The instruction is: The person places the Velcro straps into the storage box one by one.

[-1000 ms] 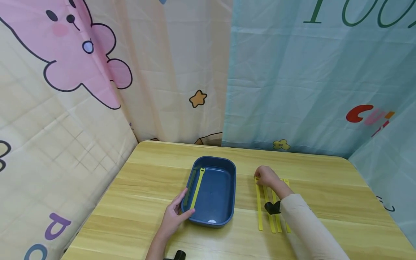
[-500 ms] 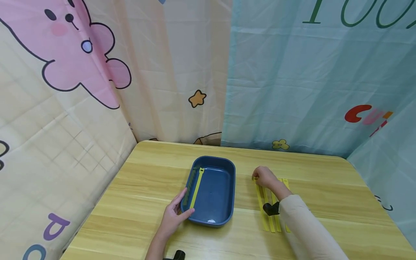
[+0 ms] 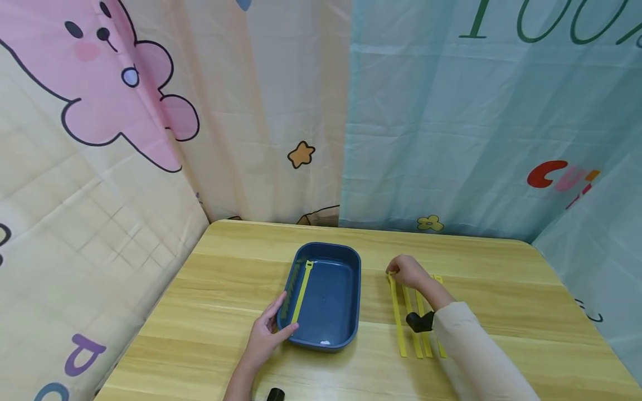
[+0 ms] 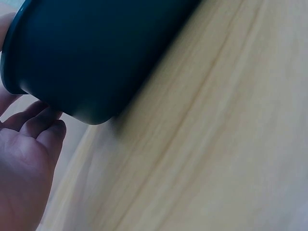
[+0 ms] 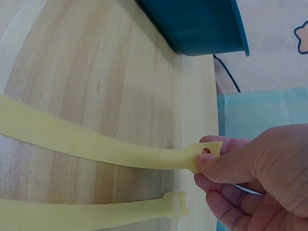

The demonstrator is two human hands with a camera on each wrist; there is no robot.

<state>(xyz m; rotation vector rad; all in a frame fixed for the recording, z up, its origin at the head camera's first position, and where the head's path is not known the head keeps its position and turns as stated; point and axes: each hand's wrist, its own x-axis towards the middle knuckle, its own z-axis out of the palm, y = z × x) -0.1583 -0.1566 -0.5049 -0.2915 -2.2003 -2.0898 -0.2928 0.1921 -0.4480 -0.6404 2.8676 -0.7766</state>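
Observation:
My left hand (image 3: pixel 264 337) grips the near left side of a deep blue plastic tray (image 3: pixel 359 303), thumb over the rim and fingers outside. Inside the tray, along its left side, lies one yellow hook-and-loop cable tie (image 3: pixel 302 292). To the right of the tray, my right hand (image 3: pixel 408 273) pinches the slotted head of another yellow cable tie (image 5: pixel 120 153) between thumb and fingers. In the right wrist view that tie's head is raised off the table and its strap curves away. Three more cable ties (image 5: pixel 91 214) lie side by side beneath the right hand and wrist, partly hidden.
The wooden table (image 3: pixel 200 317) ends at a back edge against a printed curtain (image 3: pixel 281 111). Curtains also hang at the left and right. A black wrist-camera mount (image 3: pixel 420 322) sits over the ties.
My right hand has shifted slightly left with the pinched cable tie, whose far end swung right and then back left. The left hand stays on the tray. The head view has shifted a little.

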